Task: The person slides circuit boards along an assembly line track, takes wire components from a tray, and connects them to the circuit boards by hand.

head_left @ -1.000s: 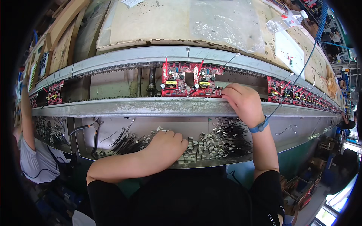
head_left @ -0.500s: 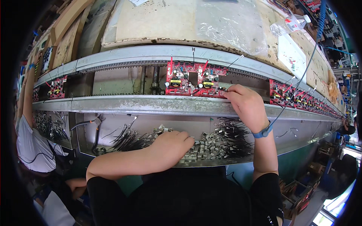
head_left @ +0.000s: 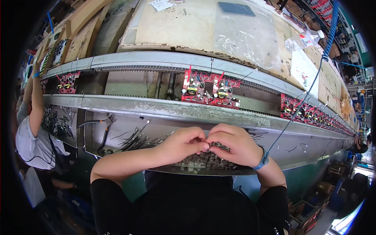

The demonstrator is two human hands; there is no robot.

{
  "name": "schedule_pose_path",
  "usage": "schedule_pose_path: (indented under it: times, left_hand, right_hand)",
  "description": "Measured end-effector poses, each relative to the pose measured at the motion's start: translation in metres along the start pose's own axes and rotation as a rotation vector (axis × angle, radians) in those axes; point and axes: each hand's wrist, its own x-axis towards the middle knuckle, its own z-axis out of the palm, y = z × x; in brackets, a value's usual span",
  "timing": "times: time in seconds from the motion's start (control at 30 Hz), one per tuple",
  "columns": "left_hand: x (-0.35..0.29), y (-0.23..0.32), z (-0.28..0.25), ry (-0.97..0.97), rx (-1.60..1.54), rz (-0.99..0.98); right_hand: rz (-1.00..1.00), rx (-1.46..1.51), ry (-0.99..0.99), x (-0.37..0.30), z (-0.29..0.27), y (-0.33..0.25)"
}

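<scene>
Metal tray point(head_left: 127, 123): connectors point(head_left: 203, 161) part-hidden by L hand point(head_left: 184, 143) & R hand point(head_left: 238, 145), can't tell if either grip's closed on sth.

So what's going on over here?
Someone has their left hand and right hand close together over a metal tray of black wires and small metal parts; anything between the hands is too small to make out. Pliers lie toward the tray's left end. Beyond it, red circuit boards sit along a pair of rails.

Just below the frame's centre, the left grip point(head_left: 183, 141) and right grip point(head_left: 238, 145) hide part of the connector pile point(head_left: 203, 161); we cannot tell whether either holds anything.
</scene>
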Motion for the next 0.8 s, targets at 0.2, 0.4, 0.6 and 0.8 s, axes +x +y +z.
schedule_pose_path:
  times: [0.2,0.4,0.6,0.8]
  left_hand:
    - [-0.001,-0.001,0.002,-0.003,-0.137,-0.010]
    - [-0.011,0.017,0.010,0.378,0.351,0.231]
    - [-0.013,0.014,0.010,0.362,0.650,0.644]
    - [-0.013,0.015,0.012,0.385,0.675,0.761]
  right_hand:
    - [0.029,-0.034,0.030,0.001,0.007,-0.001]
    - [-0.015,-0.191,0.169,0.014,-0.007,0.001]
    - [-0.205,-0.452,0.270,0.049,-0.002,0.007]
    - [-0.176,-0.655,0.177,0.053,0.005,0.009]
